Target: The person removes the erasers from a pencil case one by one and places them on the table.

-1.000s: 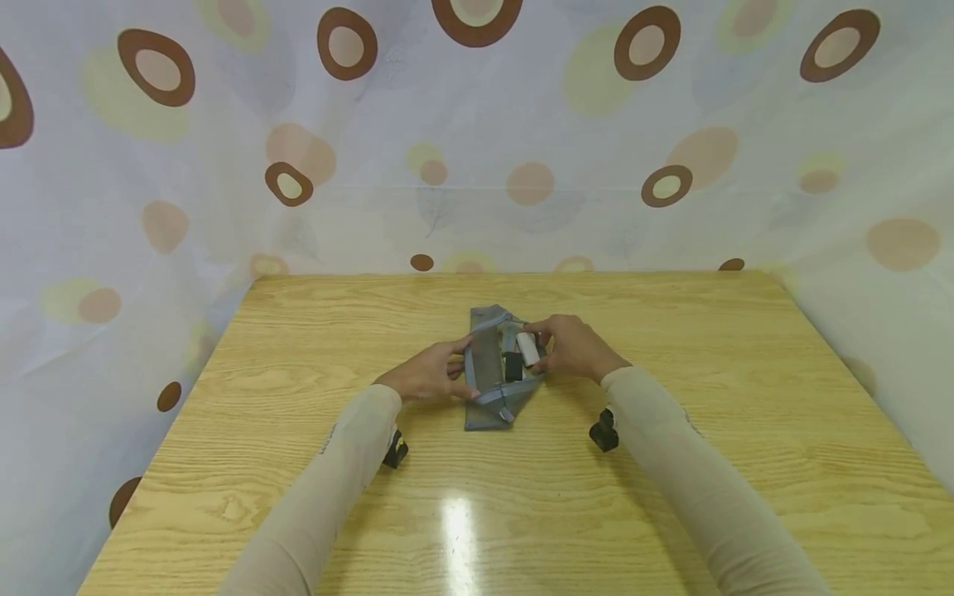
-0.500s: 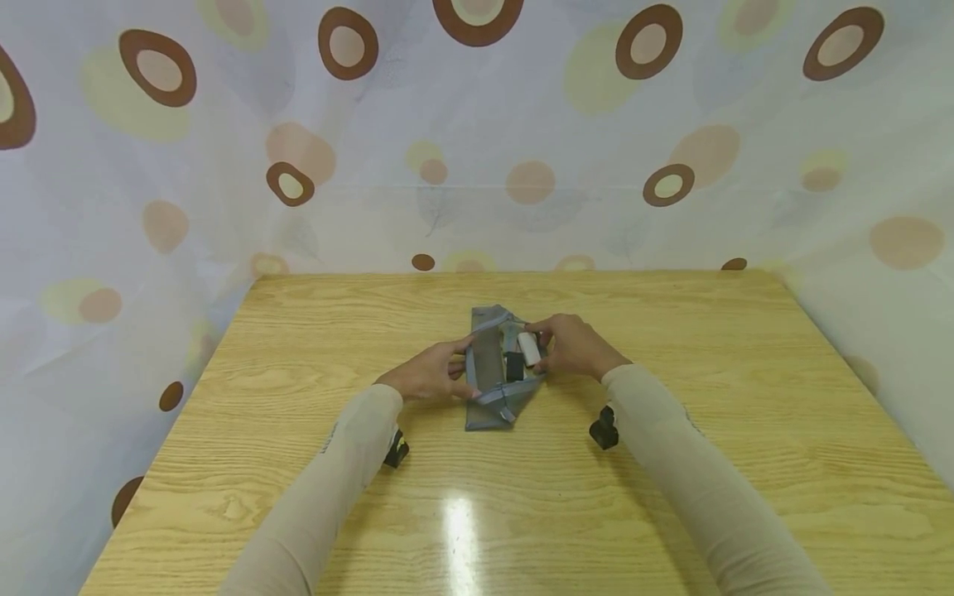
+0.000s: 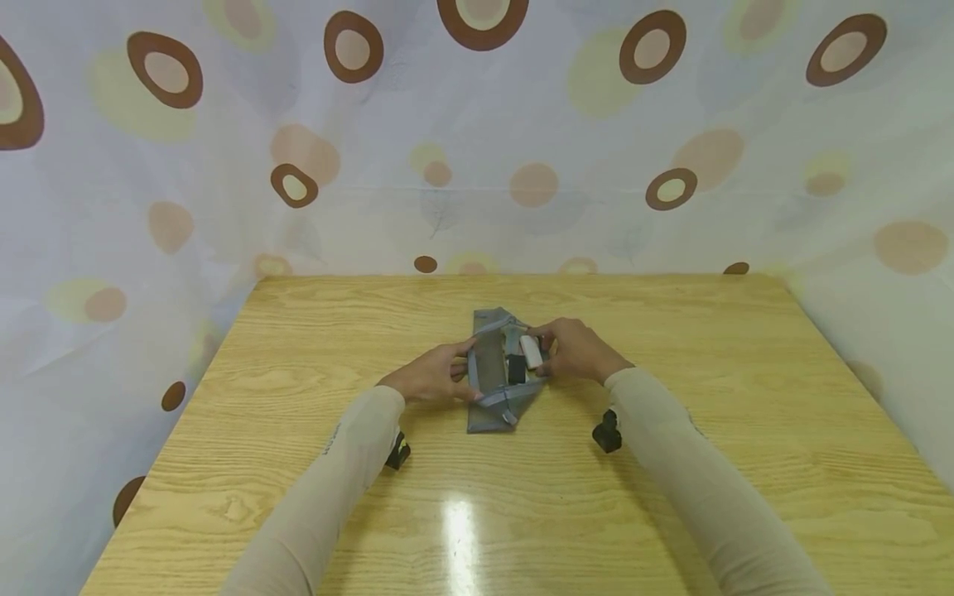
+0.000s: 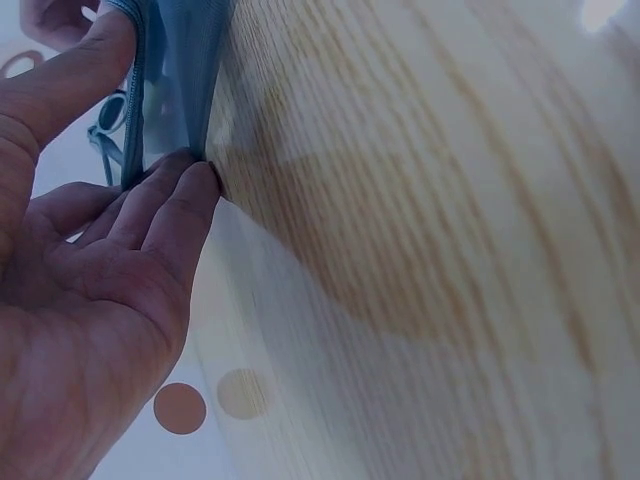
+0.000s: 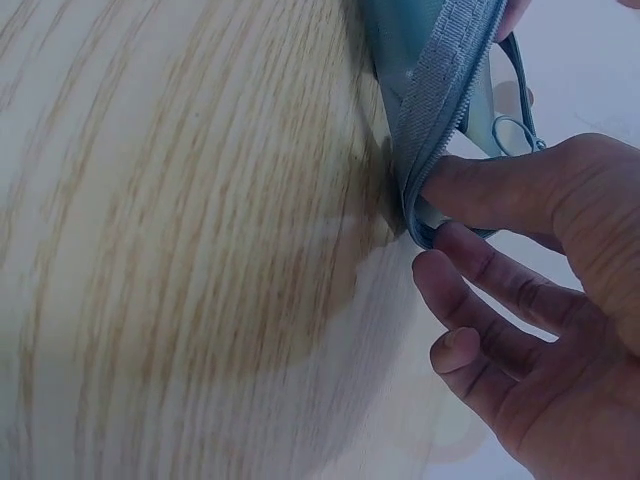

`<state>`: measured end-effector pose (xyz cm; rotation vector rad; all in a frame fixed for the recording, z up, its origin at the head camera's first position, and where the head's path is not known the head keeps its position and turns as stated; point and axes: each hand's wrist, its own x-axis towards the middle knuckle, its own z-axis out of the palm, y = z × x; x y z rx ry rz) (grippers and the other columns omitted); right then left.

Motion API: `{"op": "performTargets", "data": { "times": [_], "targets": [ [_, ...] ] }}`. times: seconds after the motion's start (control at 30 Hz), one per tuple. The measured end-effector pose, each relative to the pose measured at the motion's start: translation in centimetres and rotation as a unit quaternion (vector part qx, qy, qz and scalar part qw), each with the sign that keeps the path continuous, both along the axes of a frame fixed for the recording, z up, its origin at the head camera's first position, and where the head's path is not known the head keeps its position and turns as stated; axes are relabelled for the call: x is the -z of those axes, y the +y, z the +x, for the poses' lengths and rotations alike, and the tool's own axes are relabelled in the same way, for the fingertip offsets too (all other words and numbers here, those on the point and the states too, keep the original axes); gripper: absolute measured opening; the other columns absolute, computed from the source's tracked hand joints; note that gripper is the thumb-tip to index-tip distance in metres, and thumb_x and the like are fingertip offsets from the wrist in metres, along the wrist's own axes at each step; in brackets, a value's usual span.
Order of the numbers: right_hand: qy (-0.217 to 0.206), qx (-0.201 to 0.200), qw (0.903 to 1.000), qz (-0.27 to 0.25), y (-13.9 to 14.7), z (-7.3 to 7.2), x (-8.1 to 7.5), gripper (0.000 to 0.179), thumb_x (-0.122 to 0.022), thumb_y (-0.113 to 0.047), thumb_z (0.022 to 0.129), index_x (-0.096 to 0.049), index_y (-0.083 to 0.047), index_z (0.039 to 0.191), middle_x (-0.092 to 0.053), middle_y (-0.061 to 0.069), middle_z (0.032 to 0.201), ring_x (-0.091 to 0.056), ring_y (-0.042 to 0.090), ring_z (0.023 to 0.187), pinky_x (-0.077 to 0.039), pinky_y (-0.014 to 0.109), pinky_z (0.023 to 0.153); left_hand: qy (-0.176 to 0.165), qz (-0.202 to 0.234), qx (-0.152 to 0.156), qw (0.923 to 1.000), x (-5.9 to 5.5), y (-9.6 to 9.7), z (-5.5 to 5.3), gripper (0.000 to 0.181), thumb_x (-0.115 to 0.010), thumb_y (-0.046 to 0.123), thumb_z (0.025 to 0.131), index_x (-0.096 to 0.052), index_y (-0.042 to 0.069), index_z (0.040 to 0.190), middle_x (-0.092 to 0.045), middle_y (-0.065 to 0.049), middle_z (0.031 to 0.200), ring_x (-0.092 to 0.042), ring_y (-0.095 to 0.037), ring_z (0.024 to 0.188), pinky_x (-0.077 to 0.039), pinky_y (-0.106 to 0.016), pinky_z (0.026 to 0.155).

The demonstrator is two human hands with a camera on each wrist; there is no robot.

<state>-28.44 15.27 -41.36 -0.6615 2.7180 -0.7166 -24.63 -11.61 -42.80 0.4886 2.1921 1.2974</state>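
A grey-blue zippered pouch point(image 3: 489, 364) lies on the wooden table with its mouth spread wide. Inside it show a small white block-like thing point(image 3: 531, 352) and a small black one point(image 3: 517, 369). My left hand point(image 3: 432, 374) holds the pouch's left side, thumb at the near corner and fingers along the edge. On the opposite side my right hand point(image 3: 580, 351) pinches the rim. In the right wrist view the thumb is inside the zipper edge point(image 5: 450, 100) and the index fingertip outside. The left wrist view shows the pouch's wall point(image 4: 180, 85) between thumb and fingers.
The wooden table point(image 3: 298, 331) reaches back to a white sheet point(image 3: 477, 108) with brown and yellow spots, which also hangs at both sides. Black wrist cameras, such as the right one point(image 3: 607, 432), hang below the sleeves.
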Motion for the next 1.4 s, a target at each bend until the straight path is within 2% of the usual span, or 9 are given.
{"op": "performTargets", "data": {
  "times": [0.17, 0.33, 0.47, 0.63, 0.7, 0.73, 0.97, 1.17, 1.4],
  "targets": [
    [0.008, -0.007, 0.9999, 0.002, 0.0, 0.0, 0.1, 0.064, -0.086, -0.012, 0.083, -0.059, 0.003, 0.139, -0.070, 0.019, 0.106, -0.066, 0.031, 0.098, -0.056, 0.040, 0.079, 0.001, 0.008, 0.001, 1.0000, 0.1, 0.0, 0.0, 0.103, -0.079, 0.003, 0.088, -0.009, 0.007, 0.163, -0.017, -0.015, 0.167, -0.033, -0.037, 0.147, -0.042, -0.040, 0.113],
    [0.013, -0.006, 0.9999, -0.002, 0.0, 0.2, 0.1, 0.061, -0.085, -0.012, 0.084, -0.061, 0.004, 0.137, -0.071, 0.019, 0.107, -0.065, 0.035, 0.103, -0.056, 0.039, 0.078, -0.005, 0.021, 0.004, 0.9998, 0.3, 0.0, -0.2, 0.103, -0.078, 0.001, 0.088, -0.007, 0.006, 0.163, -0.019, -0.016, 0.166, -0.033, -0.036, 0.147, -0.043, -0.039, 0.112],
    [0.016, -0.007, 0.9998, -0.008, 0.1, 0.3, 0.0, 0.051, -0.085, -0.013, 0.083, -0.067, 0.005, 0.128, -0.069, 0.021, 0.121, -0.065, 0.036, 0.105, -0.055, 0.036, 0.075, -0.005, 0.022, 0.005, 0.9997, 0.3, 0.0, -0.2, 0.102, -0.077, 0.001, 0.089, -0.007, 0.006, 0.163, -0.019, -0.016, 0.166, -0.033, -0.036, 0.147, -0.043, -0.039, 0.112],
    [0.005, -0.008, 0.9998, -0.019, 0.2, 0.3, -0.1, 0.049, -0.086, -0.015, 0.083, -0.069, 0.006, 0.124, -0.069, 0.021, 0.120, -0.066, 0.024, 0.079, -0.052, 0.031, 0.064, -0.001, 0.018, 0.005, 0.9998, 0.3, 0.1, -0.1, 0.101, -0.077, 0.002, 0.089, -0.008, 0.007, 0.163, -0.016, -0.016, 0.167, -0.032, -0.037, 0.147, -0.043, -0.041, 0.112],
    [-0.007, -0.006, 0.9997, -0.023, 0.2, 0.3, -0.3, 0.057, -0.087, -0.016, 0.083, -0.065, 0.005, 0.131, -0.069, 0.021, 0.112, -0.062, 0.018, 0.069, -0.051, 0.030, 0.062, -0.001, 0.019, 0.005, 0.9998, 0.3, 0.1, -0.1, 0.101, -0.077, 0.002, 0.089, -0.008, 0.007, 0.163, -0.017, -0.016, 0.167, -0.032, -0.038, 0.147, -0.043, -0.041, 0.112],
    [-0.014, -0.005, 0.9995, -0.028, 0.2, 0.4, -0.4, 0.056, -0.087, -0.017, 0.083, -0.066, 0.005, 0.130, -0.069, 0.021, 0.114, -0.062, 0.017, 0.068, -0.052, 0.031, 0.063, -0.002, 0.019, 0.004, 0.9998, 0.3, 0.1, 0.0, 0.102, -0.077, 0.002, 0.089, -0.008, 0.008, 0.163, -0.017, -0.016, 0.167, -0.033, -0.037, 0.147, -0.043, -0.041, 0.112],
    [-0.042, -0.010, 0.9977, -0.052, 0.7, 0.6, -1.2, 0.063, -0.086, -0.019, 0.083, -0.061, 0.003, 0.137, -0.068, 0.018, 0.111, -0.070, 0.020, 0.079, -0.059, 0.035, 0.070, -0.004, 0.008, -0.003, 0.9999, 0.3, 0.1, 0.0, 0.102, -0.078, 0.004, 0.089, -0.009, 0.009, 0.164, -0.017, -0.017, 0.167, -0.034, -0.038, 0.146, -0.044, -0.042, 0.111],
    [-0.025, -0.010, 0.9984, -0.049, 1.5, 0.6, -2.0, 0.061, -0.086, -0.018, 0.084, -0.062, 0.002, 0.136, -0.068, 0.020, 0.114, -0.072, 0.026, 0.088, -0.061, 0.040, 0.076, 0.000, 0.003, -0.001, 1.0000, 0.5, 0.2, -0.1, 0.102, -0.078, 0.005, 0.089, -0.009, 0.008, 0.163, -0.016, -0.016, 0.167, -0.034, -0.037, 0.146, -0.044, -0.040, 0.112],
    [-0.008, -0.007, 0.9990, -0.045, 2.8, 0.4, -2.4, 0.059, -0.086, -0.020, 0.084, -0.064, 0.004, 0.133, -0.067, 0.023, 0.114, -0.071, 0.029, 0.089, -0.061, 0.041, 0.076, -0.013, 0.029, -0.001, 0.9995, 0.3, 0.1, 0.0, 0.102, -0.077, -0.001, 0.088, -0.008, 0.006, 0.163, -0.021, -0.018, 0.165, -0.035, -0.037, 0.146, -0.045, -0.039, 0.110]
  ]
}}
